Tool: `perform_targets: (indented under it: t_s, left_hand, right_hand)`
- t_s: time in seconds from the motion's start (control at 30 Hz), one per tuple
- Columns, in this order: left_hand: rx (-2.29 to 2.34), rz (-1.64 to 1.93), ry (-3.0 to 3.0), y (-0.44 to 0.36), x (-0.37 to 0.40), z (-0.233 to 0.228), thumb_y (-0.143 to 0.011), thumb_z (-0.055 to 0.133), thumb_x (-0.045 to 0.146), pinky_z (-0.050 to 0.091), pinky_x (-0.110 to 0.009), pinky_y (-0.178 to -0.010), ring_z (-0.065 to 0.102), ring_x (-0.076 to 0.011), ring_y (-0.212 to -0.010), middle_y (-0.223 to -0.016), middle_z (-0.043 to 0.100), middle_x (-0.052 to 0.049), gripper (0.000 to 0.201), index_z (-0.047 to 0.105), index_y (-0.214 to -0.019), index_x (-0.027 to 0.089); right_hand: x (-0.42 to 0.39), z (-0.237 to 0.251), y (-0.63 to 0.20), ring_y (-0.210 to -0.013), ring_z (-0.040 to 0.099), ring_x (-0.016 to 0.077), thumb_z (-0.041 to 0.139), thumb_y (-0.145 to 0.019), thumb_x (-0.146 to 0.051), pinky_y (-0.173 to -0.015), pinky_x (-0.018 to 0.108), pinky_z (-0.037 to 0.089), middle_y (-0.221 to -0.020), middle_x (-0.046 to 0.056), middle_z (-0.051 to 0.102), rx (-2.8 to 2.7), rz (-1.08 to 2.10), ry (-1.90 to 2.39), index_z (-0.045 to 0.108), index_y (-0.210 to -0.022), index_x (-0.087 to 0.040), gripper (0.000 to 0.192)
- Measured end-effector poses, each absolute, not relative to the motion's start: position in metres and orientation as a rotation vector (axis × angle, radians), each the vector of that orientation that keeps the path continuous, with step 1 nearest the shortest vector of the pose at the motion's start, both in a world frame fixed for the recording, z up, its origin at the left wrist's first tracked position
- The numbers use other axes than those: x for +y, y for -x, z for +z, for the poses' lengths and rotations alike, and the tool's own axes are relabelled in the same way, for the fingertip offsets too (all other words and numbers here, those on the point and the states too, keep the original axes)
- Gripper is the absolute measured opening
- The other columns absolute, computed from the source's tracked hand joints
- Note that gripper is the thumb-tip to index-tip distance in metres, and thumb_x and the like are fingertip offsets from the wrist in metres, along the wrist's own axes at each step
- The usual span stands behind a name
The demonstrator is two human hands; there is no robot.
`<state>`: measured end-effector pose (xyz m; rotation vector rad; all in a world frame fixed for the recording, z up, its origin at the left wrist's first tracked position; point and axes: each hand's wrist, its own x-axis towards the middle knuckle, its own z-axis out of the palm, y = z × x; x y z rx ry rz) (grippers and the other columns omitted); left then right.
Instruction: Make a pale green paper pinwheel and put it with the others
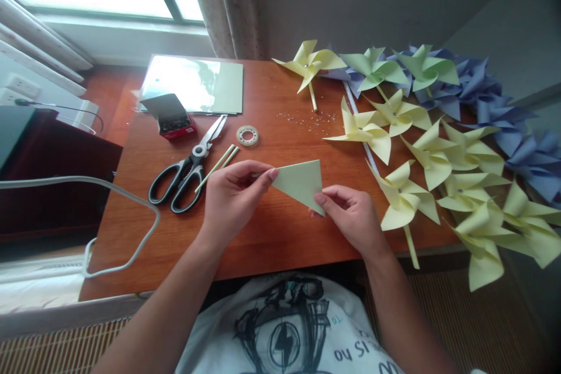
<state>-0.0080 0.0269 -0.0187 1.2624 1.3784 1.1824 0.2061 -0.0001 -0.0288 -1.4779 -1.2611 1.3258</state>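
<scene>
A pale green sheet of paper, folded into a triangle, is held above the table's front half. My left hand pinches its left corner between thumb and fingers. At the lower right corner, my right hand grips the paper with the thumb on top and fingertips beneath. Just beyond my left hand lie thin pale paper sticks and a pair of scissors with black handles, blades partly apart. A roll of tape rests flat behind them.
Several yellow pinwheels, green pinwheels and blue pinwheels crowd the right side. An opened small box stands by stacked sheets at the back left. Tiny bits are scattered mid-table. A white cable loops at left.
</scene>
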Motion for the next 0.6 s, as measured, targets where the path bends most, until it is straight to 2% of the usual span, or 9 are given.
perform_targets:
  t_s: [0.2,0.43,0.6]
  left_hand:
    - [1.417,1.220,-1.175,0.0106,0.0287,-0.0124,-0.078,0.081,0.032,0.048,-0.021,-0.056,0.059,-0.0116,-0.059,-0.068,0.070,-0.002,0.016,0.078,-0.080,0.017]
    - [1.456,1.240,-1.120,0.0141,0.0296,-0.0119,-0.076,0.082,0.035,0.047,-0.022,-0.056,0.059,-0.0123,-0.060,-0.069,0.069,-0.002,0.020,0.077,-0.081,0.016]
    - [1.287,1.252,-0.977,0.0131,0.0310,-0.0146,-0.078,0.082,0.032,0.044,-0.018,-0.056,0.056,-0.0088,-0.059,-0.067,0.066,0.001,0.017,0.076,-0.084,0.018]
  right_hand:
    - [-0.0028,-0.0287,-0.2044,-0.063,0.073,0.0166,0.076,-0.085,-0.041,-0.062,0.025,0.059,-0.069,0.002,0.076,-1.259,1.364,1.449,0.074,-0.080,-0.018,0.023]
    - [-0.0029,-0.0299,-0.2050,-0.055,0.065,0.0126,0.069,-0.092,-0.038,-0.056,0.023,0.054,-0.062,0.000,0.071,-1.389,1.368,1.382,0.071,-0.075,-0.019,0.026]
    - [-0.0046,-0.0279,-0.2024,-0.052,0.061,0.0107,0.066,-0.094,-0.038,-0.053,0.021,0.052,-0.058,-0.002,0.067,-1.302,1.415,1.336,0.071,-0.075,-0.019,0.027]
